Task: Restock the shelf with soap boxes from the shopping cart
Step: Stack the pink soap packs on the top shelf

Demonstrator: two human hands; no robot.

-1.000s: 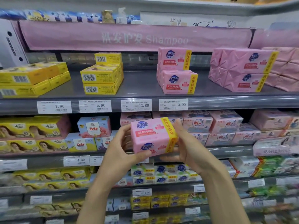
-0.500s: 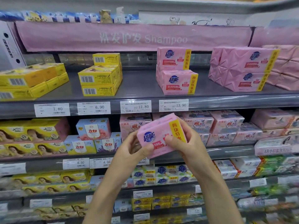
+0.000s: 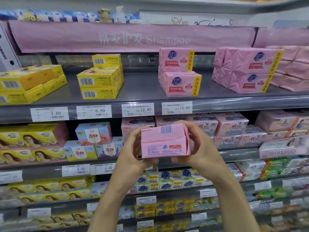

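Observation:
A pink soap pack (image 3: 164,141) hangs in front of the second shelf, its back face with a barcode turned toward me. My left hand (image 3: 133,153) grips its left end, and my right hand (image 3: 199,148) grips its right end. On the grey upper shelf (image 3: 142,88) stand two matching pink soap packs (image 3: 179,72), one on top of the other, just above and slightly right of my hands. The shopping cart is out of view.
More pink packs (image 3: 247,71) lie stacked at the right of the upper shelf, yellow boxes (image 3: 100,77) at the left. Bare shelf shows between these stacks. Price tags (image 3: 138,110) line the shelf edge. Lower shelves hold many soap packs.
Both hands have turned the pink pack over, so its barcode side faces me instead of the printed front. The pack stays at about the same height.

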